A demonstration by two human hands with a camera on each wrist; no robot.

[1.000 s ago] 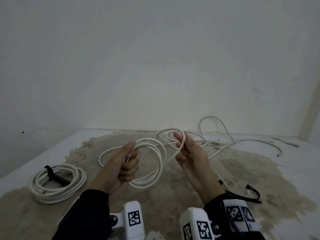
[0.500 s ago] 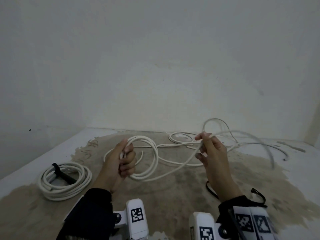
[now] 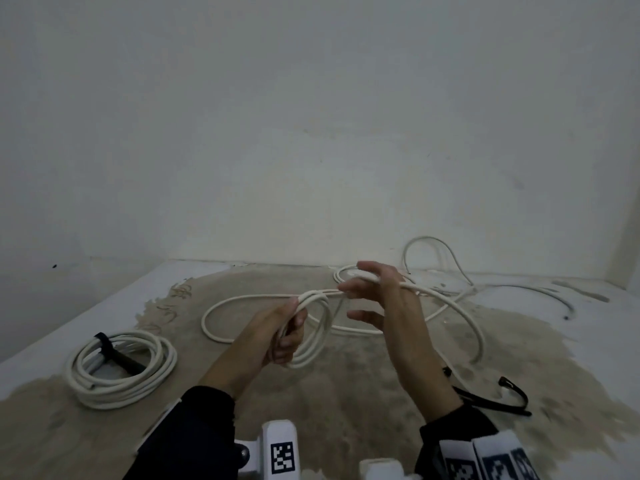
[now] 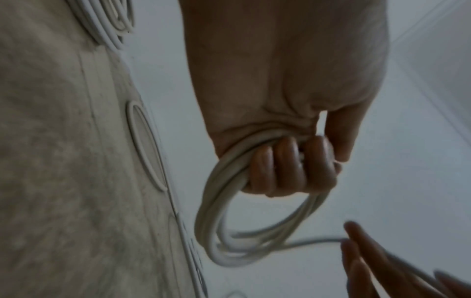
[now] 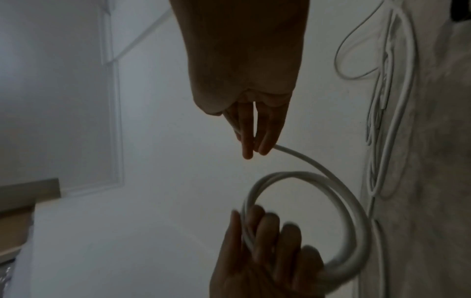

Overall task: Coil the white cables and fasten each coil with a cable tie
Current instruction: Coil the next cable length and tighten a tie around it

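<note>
My left hand (image 3: 287, 337) grips a small coil of white cable (image 3: 313, 348) by its top, fingers curled round several turns (image 4: 288, 165). The coil (image 4: 211, 221) hangs below the fist, above the stained floor. My right hand (image 3: 367, 292) is just right of it with its fingers (image 5: 252, 137) straight. The free length of cable (image 5: 305, 161) runs between those fingers and curves into the coil (image 5: 351, 211). The right thumb stands apart below the cable. From the right hand the loose cable (image 3: 464, 317) trails away over the floor.
A finished white coil (image 3: 121, 368) bound with a black tie (image 3: 117, 355) lies at the left. A loose black cable tie (image 3: 498, 403) lies at the right by my forearm. More loose white cable (image 3: 433, 244) sits at the wall's foot.
My right hand has swung back left from its stretch to the right and now meets the left hand with a fresh length of cable. The left hand keeps its grip on the coil.
</note>
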